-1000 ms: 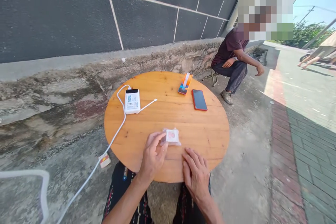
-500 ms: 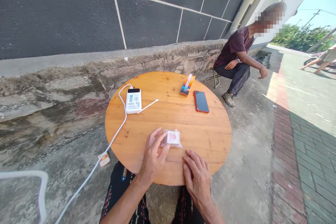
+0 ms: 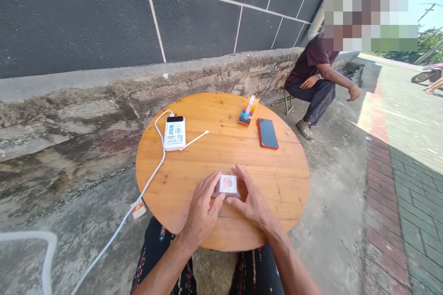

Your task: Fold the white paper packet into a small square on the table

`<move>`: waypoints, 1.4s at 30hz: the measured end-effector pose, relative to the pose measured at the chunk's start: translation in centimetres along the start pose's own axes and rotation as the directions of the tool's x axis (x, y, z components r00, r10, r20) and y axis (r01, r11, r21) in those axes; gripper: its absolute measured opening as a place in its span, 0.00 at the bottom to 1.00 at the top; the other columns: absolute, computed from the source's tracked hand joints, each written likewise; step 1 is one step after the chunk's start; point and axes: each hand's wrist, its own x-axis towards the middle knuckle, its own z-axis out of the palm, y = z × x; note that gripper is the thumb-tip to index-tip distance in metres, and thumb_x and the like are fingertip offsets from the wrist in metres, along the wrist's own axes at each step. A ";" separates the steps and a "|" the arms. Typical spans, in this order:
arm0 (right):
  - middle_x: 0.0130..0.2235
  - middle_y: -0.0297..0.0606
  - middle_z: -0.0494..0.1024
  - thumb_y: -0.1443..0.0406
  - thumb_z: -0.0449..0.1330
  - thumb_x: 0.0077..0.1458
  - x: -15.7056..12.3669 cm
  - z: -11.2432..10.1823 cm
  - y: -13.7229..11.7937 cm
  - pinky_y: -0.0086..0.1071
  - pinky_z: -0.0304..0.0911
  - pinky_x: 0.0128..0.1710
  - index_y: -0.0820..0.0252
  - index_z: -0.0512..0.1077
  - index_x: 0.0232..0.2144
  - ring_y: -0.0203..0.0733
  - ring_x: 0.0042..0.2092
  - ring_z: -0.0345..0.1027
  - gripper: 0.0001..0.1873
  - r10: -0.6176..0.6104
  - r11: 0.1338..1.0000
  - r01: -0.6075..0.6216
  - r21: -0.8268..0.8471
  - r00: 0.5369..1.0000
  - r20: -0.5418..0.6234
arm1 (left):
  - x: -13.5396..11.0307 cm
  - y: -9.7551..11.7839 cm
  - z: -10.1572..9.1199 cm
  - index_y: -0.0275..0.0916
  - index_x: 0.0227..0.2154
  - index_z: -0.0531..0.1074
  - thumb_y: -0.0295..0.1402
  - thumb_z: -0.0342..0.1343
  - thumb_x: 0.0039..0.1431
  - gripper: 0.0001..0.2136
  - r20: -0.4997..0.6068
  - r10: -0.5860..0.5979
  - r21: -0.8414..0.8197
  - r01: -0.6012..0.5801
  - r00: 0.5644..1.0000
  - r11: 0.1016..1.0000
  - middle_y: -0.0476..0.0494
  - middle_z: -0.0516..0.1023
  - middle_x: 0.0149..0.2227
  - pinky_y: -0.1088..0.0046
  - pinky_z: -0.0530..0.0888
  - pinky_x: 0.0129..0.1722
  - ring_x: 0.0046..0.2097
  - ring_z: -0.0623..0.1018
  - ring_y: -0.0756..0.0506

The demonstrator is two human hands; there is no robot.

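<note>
A small white packet with a red round mark (image 3: 228,184) lies on the near part of a round wooden table (image 3: 277,175). My left hand (image 3: 202,209) pinches its left edge with thumb and fingers. My right hand (image 3: 252,200) grips its right side, thumb and fingers curled round it. Both hands rest over the tabletop, close together.
A white power bank (image 3: 174,132) with a white cable (image 3: 152,177) lies at the table's left. An orange card pack (image 3: 248,111) and a red-edged phone (image 3: 267,132) lie at the far right. A person sits on a stool (image 3: 313,78) beyond. A dark tiled wall (image 3: 104,14) stands behind.
My right hand has lifted from lying flat on the table and closed on the packet's right side. My left hand stays on the packet.
</note>
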 end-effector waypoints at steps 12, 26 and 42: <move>0.60 0.45 0.64 0.57 0.60 0.55 0.1 0.7 0.1 0.49 0.56 0.59 0.53 0.57 0.60 0.51 0.60 0.57 0.32 -0.059 0.998 0.055 -0.043 0.995 -0.085 | 0.4 0.8 -0.2 0.42 0.58 0.60 0.32 0.50 0.61 0.21 -0.019 -0.004 0.020 0.004 1.000 1.000 0.38 0.68 0.56 0.56 0.67 0.56 0.57 0.68 0.41; 0.61 0.45 0.61 0.60 0.58 0.55 -0.8 0.5 0.2 0.51 0.53 0.60 0.54 0.53 0.62 0.51 0.62 0.55 0.34 -0.058 0.996 0.063 0.063 0.994 -0.091 | -0.2 0.8 -0.6 0.38 0.47 0.68 0.25 0.50 0.53 0.17 -0.164 -0.106 -0.083 0.094 0.981 0.992 0.42 0.74 0.43 0.62 0.72 0.49 0.46 0.75 0.44; 0.61 0.43 0.62 0.56 0.57 0.57 -0.7 0.3 -0.1 0.49 0.52 0.61 0.52 0.55 0.61 0.50 0.62 0.54 0.31 -0.091 0.995 0.094 0.034 0.991 -0.099 | -0.2 1.7 -1.0 0.40 0.50 0.68 0.28 0.51 0.55 0.18 -0.116 -0.003 -0.048 -0.002 0.993 0.999 0.40 0.70 0.49 0.61 0.70 0.54 0.53 0.70 0.41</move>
